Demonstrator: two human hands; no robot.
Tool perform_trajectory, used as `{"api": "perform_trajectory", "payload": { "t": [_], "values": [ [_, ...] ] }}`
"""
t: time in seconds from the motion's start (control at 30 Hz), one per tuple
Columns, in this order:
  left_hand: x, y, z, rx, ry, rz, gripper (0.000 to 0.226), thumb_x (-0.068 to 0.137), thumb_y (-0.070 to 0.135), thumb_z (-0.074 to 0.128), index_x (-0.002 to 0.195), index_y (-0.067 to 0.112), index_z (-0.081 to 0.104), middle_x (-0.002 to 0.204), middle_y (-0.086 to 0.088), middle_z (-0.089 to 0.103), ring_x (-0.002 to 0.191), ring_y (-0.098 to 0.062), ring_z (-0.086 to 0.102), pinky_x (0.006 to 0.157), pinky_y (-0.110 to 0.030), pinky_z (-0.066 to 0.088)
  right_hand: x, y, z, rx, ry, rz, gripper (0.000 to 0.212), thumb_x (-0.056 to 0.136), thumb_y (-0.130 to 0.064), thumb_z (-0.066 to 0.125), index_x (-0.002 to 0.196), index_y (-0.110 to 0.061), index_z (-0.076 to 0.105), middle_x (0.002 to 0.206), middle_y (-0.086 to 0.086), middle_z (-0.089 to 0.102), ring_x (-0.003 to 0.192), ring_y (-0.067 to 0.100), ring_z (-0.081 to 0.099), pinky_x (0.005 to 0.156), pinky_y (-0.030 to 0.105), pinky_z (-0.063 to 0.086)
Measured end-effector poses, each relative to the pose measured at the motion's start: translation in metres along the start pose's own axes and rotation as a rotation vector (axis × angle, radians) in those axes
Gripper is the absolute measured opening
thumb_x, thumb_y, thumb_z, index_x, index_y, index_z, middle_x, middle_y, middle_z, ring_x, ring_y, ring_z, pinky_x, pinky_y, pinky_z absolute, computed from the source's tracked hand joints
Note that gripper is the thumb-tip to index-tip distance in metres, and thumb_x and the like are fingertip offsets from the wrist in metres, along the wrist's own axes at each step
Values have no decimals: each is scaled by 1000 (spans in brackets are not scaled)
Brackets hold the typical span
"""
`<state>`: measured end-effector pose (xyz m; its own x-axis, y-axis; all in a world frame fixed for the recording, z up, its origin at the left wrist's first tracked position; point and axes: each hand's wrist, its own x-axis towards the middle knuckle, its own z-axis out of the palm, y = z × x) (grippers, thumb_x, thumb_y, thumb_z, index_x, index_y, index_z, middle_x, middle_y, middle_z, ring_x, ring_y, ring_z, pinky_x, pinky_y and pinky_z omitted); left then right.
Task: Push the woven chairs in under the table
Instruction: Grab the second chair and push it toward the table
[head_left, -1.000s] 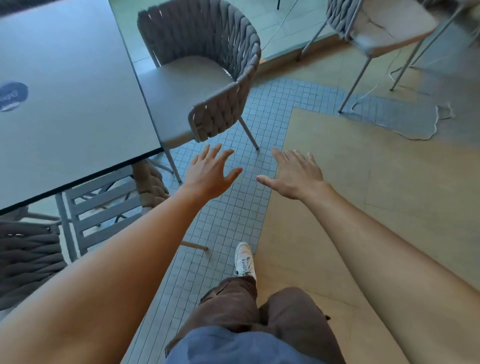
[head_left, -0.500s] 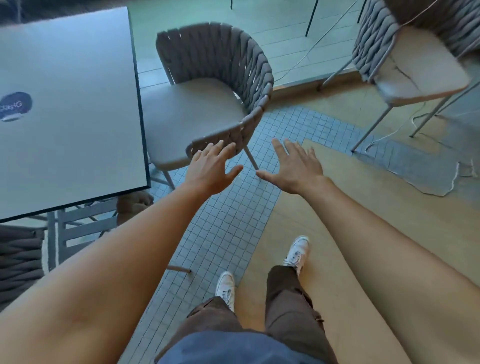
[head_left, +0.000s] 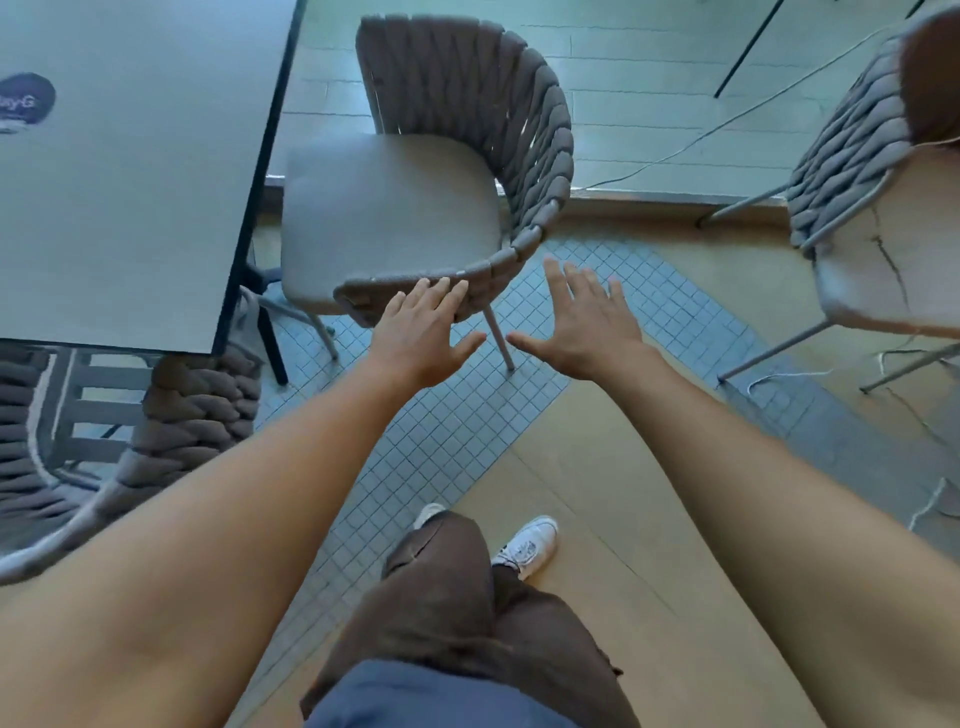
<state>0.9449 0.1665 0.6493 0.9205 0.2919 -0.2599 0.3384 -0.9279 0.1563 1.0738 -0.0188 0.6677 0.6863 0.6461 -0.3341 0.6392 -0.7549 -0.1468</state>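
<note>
Left grip (head_left: 423, 335) spread flat, fingertips on the woven chair (head_left: 470, 156) armrest; right grip (head_left: 584, 317) spread, just beside that chair, touching nothing I see.

Bare forearms, sleeveless to the frame's edge; brown trousers (head_left: 457, 597), blue shirt hem (head_left: 426, 696), white lace-up sneakers (head_left: 527, 545).
</note>
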Motion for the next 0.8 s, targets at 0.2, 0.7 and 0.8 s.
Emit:
{"api": "perform_trajectory", "payload": {
  "t": [0.2, 0.7, 0.8],
  "values": [
    [37, 3, 9, -19, -7, -73, 79, 95, 68, 35, 158, 22, 22, 163, -3, 28, 151, -25, 21, 121, -49, 20, 57, 27, -11, 0, -1, -85, 113, 85, -83, 43, 162, -17, -9, 170, 11, 10, 156, 28, 6, 125, 54, 4],
    [167, -3, 28, -147, -94, -192, 82, 93, 68, 42, 158, 23, 20, 164, -6, 24, 152, -27, 18, 122, -49, 18, 224, 66, -35, 7, -117, -303, 126, 75, -98, 31, 162, -13, -1, 171, 6, 8, 157, 23, 5, 126, 50, 0],
    [180, 0, 28, -173, -113, -206, 87, 90, 71, 44, 158, 24, 20, 164, -6, 23, 152, -27, 18, 122, -48, 17, 243, 75, -36, -18, -165, -338, 127, 74, -98, 33, 162, -12, -2, 171, 6, 7, 157, 22, 4, 126, 50, -1]
  ]
}}
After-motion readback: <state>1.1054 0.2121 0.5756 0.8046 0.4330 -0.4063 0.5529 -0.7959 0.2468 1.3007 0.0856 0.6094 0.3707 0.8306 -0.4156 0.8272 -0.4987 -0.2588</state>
